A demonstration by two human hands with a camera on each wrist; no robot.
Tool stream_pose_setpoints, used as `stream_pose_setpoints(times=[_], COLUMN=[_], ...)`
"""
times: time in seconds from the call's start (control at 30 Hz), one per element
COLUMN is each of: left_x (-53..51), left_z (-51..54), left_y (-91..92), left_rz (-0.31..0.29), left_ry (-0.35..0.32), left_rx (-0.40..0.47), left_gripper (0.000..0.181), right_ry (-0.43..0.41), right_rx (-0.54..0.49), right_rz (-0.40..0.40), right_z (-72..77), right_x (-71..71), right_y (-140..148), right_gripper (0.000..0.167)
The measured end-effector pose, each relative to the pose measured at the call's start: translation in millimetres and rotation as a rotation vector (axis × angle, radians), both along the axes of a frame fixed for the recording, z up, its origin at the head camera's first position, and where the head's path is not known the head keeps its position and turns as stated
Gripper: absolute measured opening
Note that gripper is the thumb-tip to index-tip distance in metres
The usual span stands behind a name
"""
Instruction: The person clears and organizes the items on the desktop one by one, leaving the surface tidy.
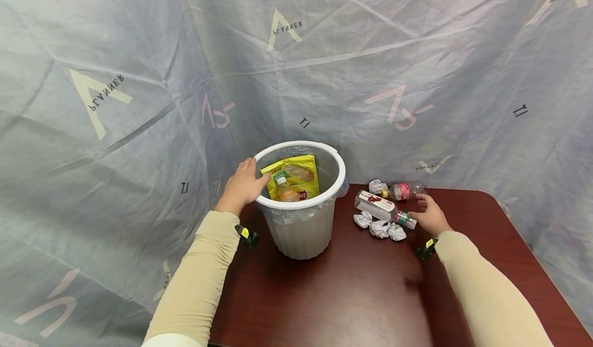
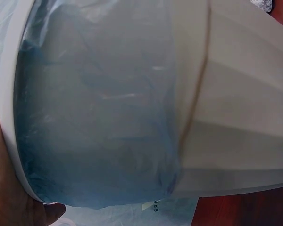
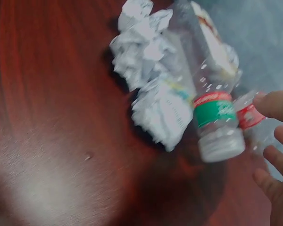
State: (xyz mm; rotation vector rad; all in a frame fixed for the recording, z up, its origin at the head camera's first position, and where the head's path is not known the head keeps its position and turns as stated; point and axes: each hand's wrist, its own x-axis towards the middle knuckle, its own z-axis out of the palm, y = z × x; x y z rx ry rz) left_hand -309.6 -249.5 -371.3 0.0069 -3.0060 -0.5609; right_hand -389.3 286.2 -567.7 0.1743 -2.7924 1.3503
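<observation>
My left hand (image 1: 242, 185) rests against the white rim of a grey trash can (image 1: 301, 233), its fingers extended and its thumb reaching over the edge. The left wrist view shows the can's side and its clear bag (image 2: 99, 103) close up. Inside lie a yellow snack bag (image 1: 306, 169) and a small bottle (image 1: 286, 190) with orange contents. On the right, my right hand (image 1: 433, 217) hovers with spread fingers near the neck of a clear plastic bottle (image 1: 377, 205), holding nothing. Behind that lies a second clear bottle (image 1: 405, 191) with a red label.
Several crumpled paper balls (image 1: 380, 228) lie just in front of the bottles, and one more paper ball (image 1: 377, 186) lies behind them. Everything stands on a dark red table (image 1: 352, 295). Grey printed sheeting (image 1: 370, 79) hangs behind the table and on its left.
</observation>
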Motion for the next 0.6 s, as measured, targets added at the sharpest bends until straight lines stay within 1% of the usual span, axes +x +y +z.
stream_pose_setpoints(times=[0.13, 0.27, 0.33, 0.4, 0.53, 0.6], left_x=[0.0, 0.4, 0.1, -0.6, -1.9, -1.1], left_z=[0.4, 1.4, 1.3, 0.6, -0.1, 0.1], left_y=[1.1, 0.9, 0.9, 1.0, 1.0, 0.3], left_rz=[-0.001, -0.002, -0.002, 0.0, 0.001, -0.001], left_ry=[0.0, -0.011, -0.015, -0.015, -0.008, -0.009], left_rx=[-0.001, -0.004, -0.004, -0.005, -0.009, -0.005], left_gripper=[0.086, 0.086, 0.085, 0.085, 0.086, 0.086], right_ry=[-0.039, -0.065, -0.068, -0.069, -0.057, -0.057], right_rx=[-0.001, -0.008, 0.008, 0.045, 0.117, 0.128], right_rz=[0.008, 0.029, 0.038, 0.046, 0.021, 0.005], right_z=[-13.2, -22.0, -26.2, -30.5, -36.8, -38.7], right_x=[5.7, 10.5, 12.0, 12.7, 12.3, 12.4], right_y=[1, -2, -2, -2, -3, -5], right_gripper=[0.076, 0.075, 0.073, 0.068, 0.055, 0.05])
